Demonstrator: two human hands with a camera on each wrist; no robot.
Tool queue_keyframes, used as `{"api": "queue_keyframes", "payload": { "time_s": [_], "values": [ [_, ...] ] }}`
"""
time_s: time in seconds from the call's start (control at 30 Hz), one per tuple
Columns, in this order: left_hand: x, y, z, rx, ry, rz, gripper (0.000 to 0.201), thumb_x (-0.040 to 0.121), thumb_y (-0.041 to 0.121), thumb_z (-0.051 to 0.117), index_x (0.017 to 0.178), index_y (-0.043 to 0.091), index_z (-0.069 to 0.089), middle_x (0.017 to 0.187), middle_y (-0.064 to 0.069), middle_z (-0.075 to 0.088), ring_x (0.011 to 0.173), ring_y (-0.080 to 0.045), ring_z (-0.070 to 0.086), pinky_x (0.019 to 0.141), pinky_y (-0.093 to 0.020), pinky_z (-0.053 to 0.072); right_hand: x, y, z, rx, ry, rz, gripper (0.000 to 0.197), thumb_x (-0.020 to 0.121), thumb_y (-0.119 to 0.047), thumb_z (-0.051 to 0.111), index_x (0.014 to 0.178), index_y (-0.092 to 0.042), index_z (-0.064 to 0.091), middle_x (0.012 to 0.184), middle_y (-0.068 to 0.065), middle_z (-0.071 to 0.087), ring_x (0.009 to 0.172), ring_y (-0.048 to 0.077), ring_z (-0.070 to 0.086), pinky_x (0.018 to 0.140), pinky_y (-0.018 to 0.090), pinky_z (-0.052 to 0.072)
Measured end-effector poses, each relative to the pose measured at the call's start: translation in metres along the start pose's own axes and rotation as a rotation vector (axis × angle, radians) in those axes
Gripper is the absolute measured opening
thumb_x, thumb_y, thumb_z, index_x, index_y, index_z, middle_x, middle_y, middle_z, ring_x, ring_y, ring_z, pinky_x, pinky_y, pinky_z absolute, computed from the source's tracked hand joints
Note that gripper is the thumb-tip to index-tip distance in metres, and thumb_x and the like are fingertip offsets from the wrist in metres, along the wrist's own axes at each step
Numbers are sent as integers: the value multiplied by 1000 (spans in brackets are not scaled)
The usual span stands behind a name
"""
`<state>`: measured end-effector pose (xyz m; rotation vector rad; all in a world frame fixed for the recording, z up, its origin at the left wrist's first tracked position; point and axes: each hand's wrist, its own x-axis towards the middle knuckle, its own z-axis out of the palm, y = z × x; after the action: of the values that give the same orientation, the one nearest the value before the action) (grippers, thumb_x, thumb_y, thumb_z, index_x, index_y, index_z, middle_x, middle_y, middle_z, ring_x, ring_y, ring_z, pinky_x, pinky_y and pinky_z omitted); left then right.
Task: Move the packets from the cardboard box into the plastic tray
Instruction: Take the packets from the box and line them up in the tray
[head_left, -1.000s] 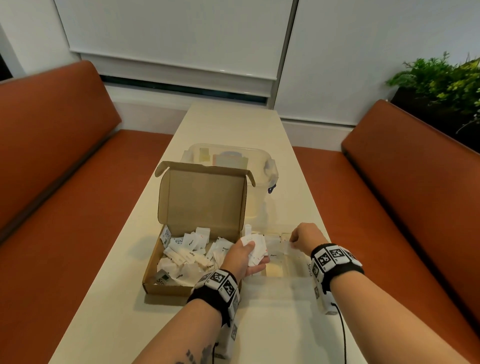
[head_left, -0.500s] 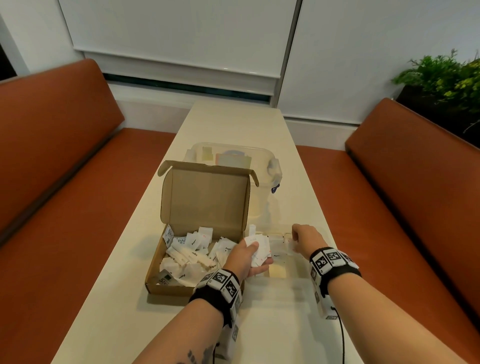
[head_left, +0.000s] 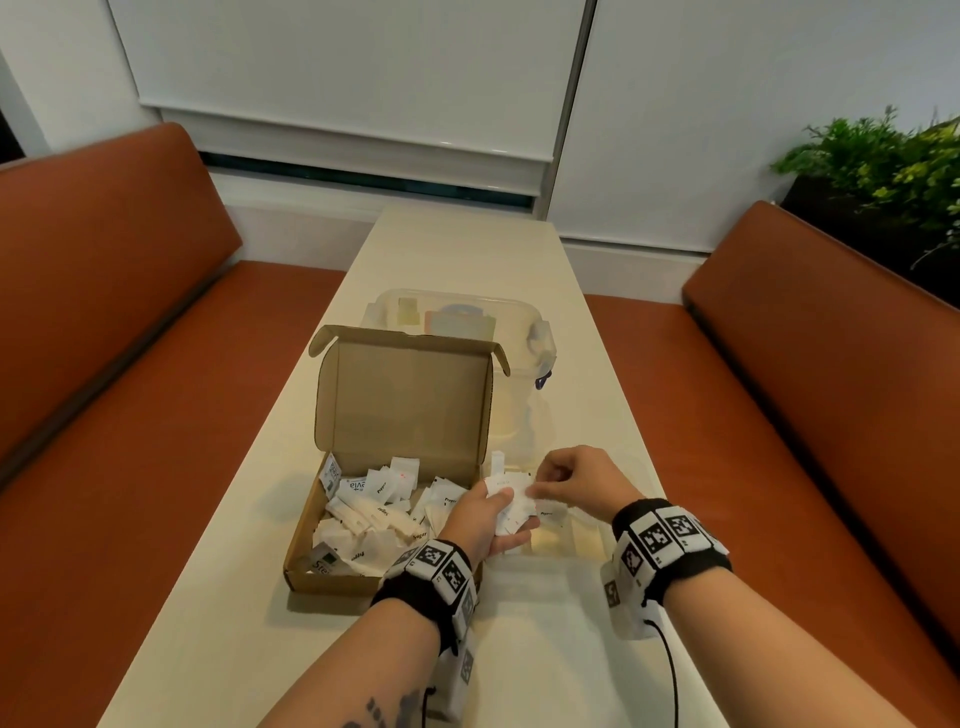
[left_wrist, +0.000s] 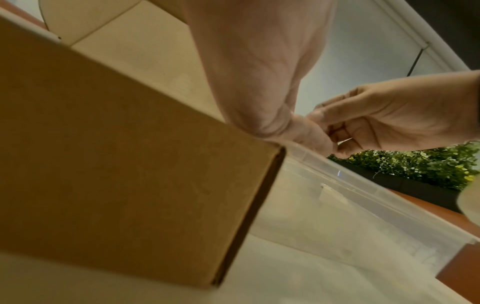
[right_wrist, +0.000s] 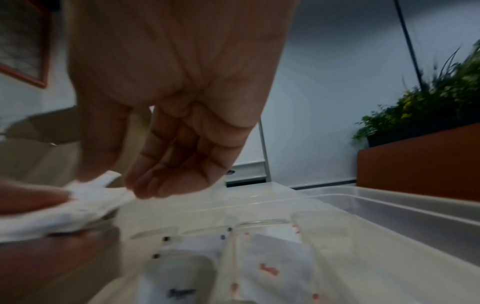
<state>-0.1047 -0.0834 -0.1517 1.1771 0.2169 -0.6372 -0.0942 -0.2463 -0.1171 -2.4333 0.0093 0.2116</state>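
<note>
Many small white packets (head_left: 371, 512) are seen heaped in the open cardboard box (head_left: 311, 519), which is set on the cream worktop (head_left: 447, 249) with its lid stood upright at the back. At the box's right edge, a bunch of packets (head_left: 511, 512) is gripped in the left hand (head_left: 480, 519), fingers and thumb curled round it. The top packet of that bunch is pinched between thumb and fingertips of the right hand (head_left: 574, 478), held just above the clear plastic tray (right_wrist: 389, 207). The tray is placed just beside the box on its right, and a few packets are already laid in its compartments. Behind the box, a lidded clear container (head_left: 457, 317) is seen. At far right a green plant (head_left: 883, 161) is visible.
</note>
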Motion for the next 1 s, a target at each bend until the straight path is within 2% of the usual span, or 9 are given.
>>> {"api": "queue_keyframes", "payload": {
  "time_s": [0.1, 0.23, 0.33, 0.43, 0.6, 0.73, 0.8, 0.9, 1.0],
  "values": [
    [0, 0, 0, -20, 25, 5, 23, 100, 11, 42, 121, 10, 51, 107, -12, 63, 86, -27, 68, 68, -33, 59, -5, -5, 12, 8, -72, 13, 29, 65, -31, 85, 83, -22, 64, 70, -6, 61, 58, 3, 52, 57, 16, 46],
    [-1, 0, 1, -30, 49, 6, 28, 99, 11, 43, 127, 11, 51, 125, -15, 56, 106, -32, 63, 69, -36, 60, -8, -5, 22, 17, -23, 23, 42, 61, -27, 86, 91, -21, 58, 72, -8, 57, 57, 2, 49, 50, 8, 40],
    [-2, 2, 1, -72, 30, -19, 27, 100, 12, 41, 126, 14, 49, 117, -15, 61, 97, -31, 65, 70, -37, 58, -8, -5, 23, 63, 11, 20, 46, 61, -21, 86, 97, -22, 57, 80, -5, 58, 59, 4, 51, 50, 7, 41],
    [-4, 1, -1, -80, -27, -28, 26, 100, 11, 41, 124, 13, 50, 110, -17, 66, 85, -29, 69, 69, -35, 59, -8, -7, 23, 76, 56, -6, 38, 67, -20, 82, 97, -24, 59, 91, -2, 58, 66, 7, 54, 56, 12, 43],
    [-7, 2, -3, -23, -92, -24, 30, 100, 14, 45, 129, 12, 51, 118, -15, 65, 97, -30, 69, 76, -33, 58, -8, -7, 22, 124, 72, -14, 26, 73, -13, 78, 91, -22, 61, 87, -1, 61, 67, 9, 57, 58, 17, 48],
    [-6, -1, -5, 22, -123, -5, 38, 95, 0, 52, 131, 8, 49, 116, -14, 66, 93, -22, 69, 72, -25, 59, -7, -7, 19, 135, 85, -3, 12, 77, -9, 74, 81, -11, 63, 81, 0, 65, 68, 10, 59, 64, 25, 53],
    [-6, -1, -5, 43, -120, -1, 42, 93, -3, 52, 133, 7, 47, 120, -16, 64, 93, -22, 69, 71, -24, 59, -7, -7, 20, 126, 92, 6, 10, 77, -9, 74, 80, -13, 65, 82, -3, 65, 71, 10, 61, 65, 23, 53],
    [-4, -1, -4, 68, -116, -6, 43, 92, -4, 53, 133, 8, 47, 122, -16, 62, 95, -23, 69, 72, -26, 59, -6, -8, 20, 101, 86, -27, 21, 76, -9, 75, 90, -22, 67, 94, -6, 62, 74, 9, 59, 61, 13, 48],
    [-4, -1, -4, 81, -123, -9, 44, 92, -5, 52, 134, 9, 47, 123, -16, 61, 95, -24, 68, 72, -26, 59, -5, -11, 18, 16, 56, -45, 22, 76, -13, 76, 93, -24, 69, 100, -5, 60, 77, 8, 53, 65, 13, 44]
  ]
}}
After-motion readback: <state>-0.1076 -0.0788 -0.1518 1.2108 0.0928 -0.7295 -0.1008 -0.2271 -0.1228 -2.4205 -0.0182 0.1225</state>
